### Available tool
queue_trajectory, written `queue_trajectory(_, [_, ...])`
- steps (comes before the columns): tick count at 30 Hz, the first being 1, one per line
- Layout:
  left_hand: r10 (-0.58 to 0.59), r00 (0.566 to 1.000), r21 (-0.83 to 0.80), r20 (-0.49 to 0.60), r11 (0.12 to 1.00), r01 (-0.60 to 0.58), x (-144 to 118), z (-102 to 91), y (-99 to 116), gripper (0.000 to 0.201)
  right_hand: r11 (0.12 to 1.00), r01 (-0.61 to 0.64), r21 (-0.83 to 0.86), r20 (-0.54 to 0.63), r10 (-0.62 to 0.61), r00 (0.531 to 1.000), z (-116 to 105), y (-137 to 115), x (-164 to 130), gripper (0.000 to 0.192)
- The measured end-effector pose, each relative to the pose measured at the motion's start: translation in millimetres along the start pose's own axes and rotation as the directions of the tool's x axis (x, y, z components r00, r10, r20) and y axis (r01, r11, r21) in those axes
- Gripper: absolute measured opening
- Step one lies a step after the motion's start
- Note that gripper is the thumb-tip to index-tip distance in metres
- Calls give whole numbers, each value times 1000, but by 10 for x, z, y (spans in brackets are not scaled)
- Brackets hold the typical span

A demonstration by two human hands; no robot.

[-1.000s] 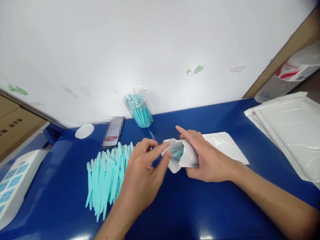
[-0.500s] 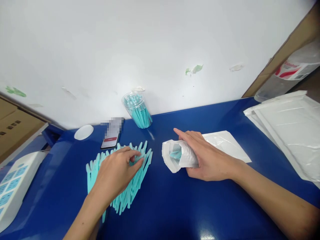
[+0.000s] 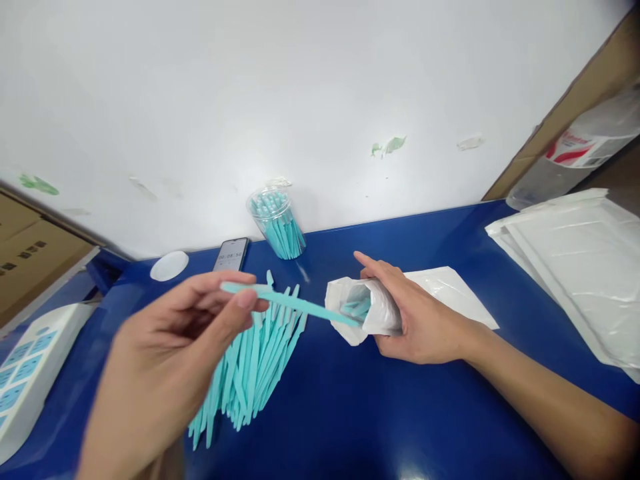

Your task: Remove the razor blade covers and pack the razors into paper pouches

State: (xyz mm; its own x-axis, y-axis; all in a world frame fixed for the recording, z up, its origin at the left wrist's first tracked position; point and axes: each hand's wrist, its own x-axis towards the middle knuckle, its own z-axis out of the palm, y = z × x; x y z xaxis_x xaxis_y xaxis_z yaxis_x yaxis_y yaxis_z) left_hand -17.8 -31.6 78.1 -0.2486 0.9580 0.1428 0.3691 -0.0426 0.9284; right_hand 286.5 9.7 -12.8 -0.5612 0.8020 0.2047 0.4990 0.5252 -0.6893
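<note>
From my remote seat I see a teal stick (image 3: pixel 300 305) slanting from the left hand (image 3: pixel 165 347), thumb and forefinger pinched on its near end, to the mouth of a white pouch (image 3: pixel 383 310) at three o'clock. The right hand (image 3: pixel 425 320) is wrapped around that pouch, more teal inside. Clocking from the stick: loose stick pile (image 3: pixel 255 373) at seven; phone (image 3: pixel 234 253) at ten, its digits seemingly 00:08:50; clear tub (image 3: pixel 277 230) near twelve; bottle (image 3: pixel 575 150) at two, its red-and-white label's lettering unreadable to me; carton (image 3: pixel 30 247) past nine, dark characters too small to read.
</note>
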Motion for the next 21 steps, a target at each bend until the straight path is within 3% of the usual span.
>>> queue_trajectory(4, [32, 988, 23, 149, 999, -36, -112, 558, -106, 26, 998, 33, 54, -25, -32, 999, 13, -12, 1, 123])
queue_trajectory(6, [128, 958, 93, 256, 983, -156, -181, 808, -145, 19, 997, 41, 62, -41, -39, 998, 28, -13, -5, 122])
queue_trajectory(8, [252, 909, 142, 332, 939, -312, -214, 923, -171, 19, 998, 36, 41, -41, -35, 999, 42, -16, -9, 120])
queue_trajectory(10, [283, 896, 197, 341, 911, -363, -167, 849, -187, 24, 1000, 21, 15, -8, -21, 1000, 46, -25, -8, 119])
queue_trajectory(12, [191, 945, 343, 267, 897, -278, -19, 623, -210, 33, 1000, -1, 4, 39, 1, 999, 38, -38, 0, 120])
queue_trajectory(13, [159, 971, 454, 178, 862, -224, 89, 488, -229, 38, 1000, -12, 3, 56, 12, 998, 32, -45, 4, 120])
queue_trajectory(15, [7, 994, 724, 113, 684, -87, 338, 261, -293, 52, 1000, -22, 3, 64, 22, 998, 22, -54, 8, 120])
queue_trajectory(16, [-35, 993, 773, 114, 631, -66, 464, 193, -336, 53, 1000, -23, 4, 61, 23, 998, 21, -55, 8, 120])
queue_trajectory(18, [-98, 985, 830, 139, 554, -62, 684, 169, -428, 52, 1000, -25, 3, 55, 25, 998, 26, -47, 1, 119])
queue_trajectory(21, [-131, 973, 843, 188, 531, -92, 891, 319, -524, 43, 1000, -20, -11, 52, 21, 998, 38, -24, -12, 119])
